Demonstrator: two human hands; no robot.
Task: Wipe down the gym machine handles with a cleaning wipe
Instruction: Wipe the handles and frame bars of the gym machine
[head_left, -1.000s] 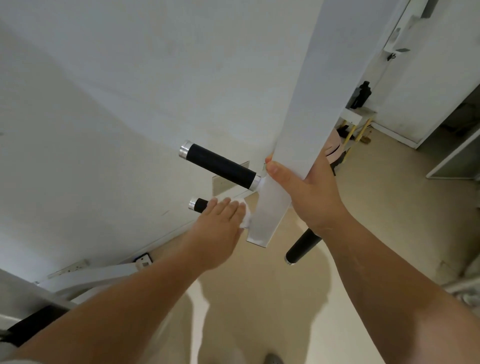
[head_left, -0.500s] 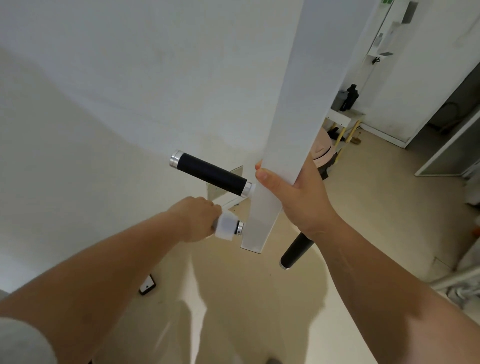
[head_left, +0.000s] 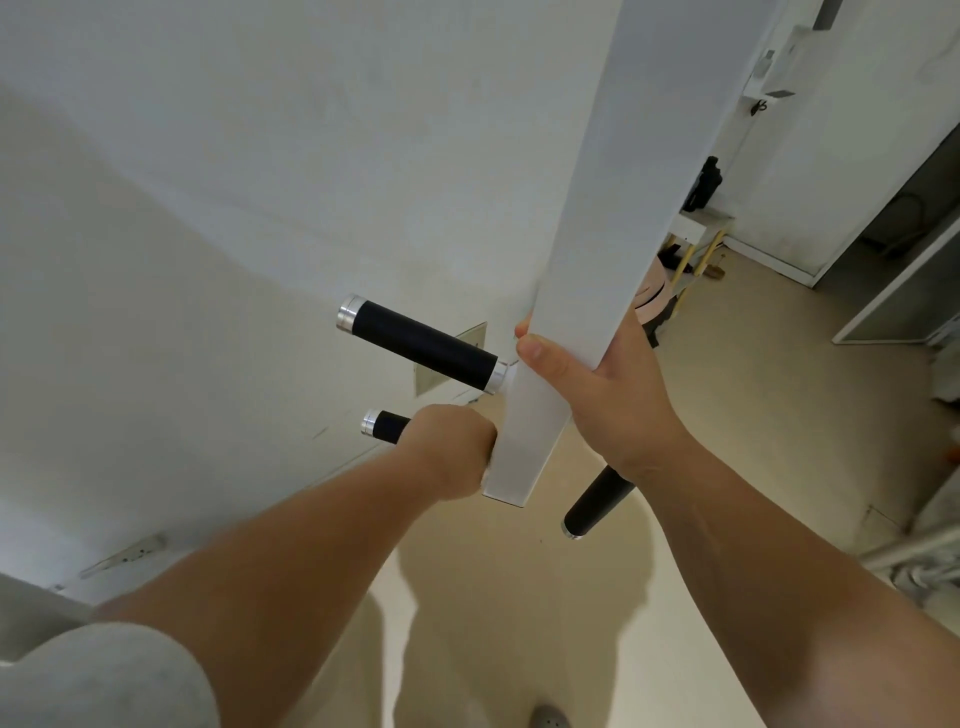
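A white machine bar (head_left: 602, 260) hangs down in the middle of the head view. Black handles with silver caps stick out of it. The upper left handle (head_left: 421, 345) is bare. My left hand (head_left: 449, 449) is closed around the lower left handle (head_left: 387, 426), close to the bar, with only the handle's outer end showing. A sliver of white wipe (head_left: 487, 474) shows under that hand. My right hand (head_left: 597, 395) grips the bar from the right, thumb across its front. A third handle (head_left: 595, 501) points down to the right below my right wrist.
A white wall (head_left: 260, 182) stands close behind the handles. Beige floor (head_left: 519, 597) lies below. At the right are a small white stand (head_left: 698, 228) with a black bottle (head_left: 706, 182), a door and a white frame. My shoe tip (head_left: 548, 718) shows at the bottom.
My left hand slid along the lower left handle toward the bar, uncovering the handle's outer end; the wipe, visible half a second ago, is now mostly hidden. My right hand kept its grip.
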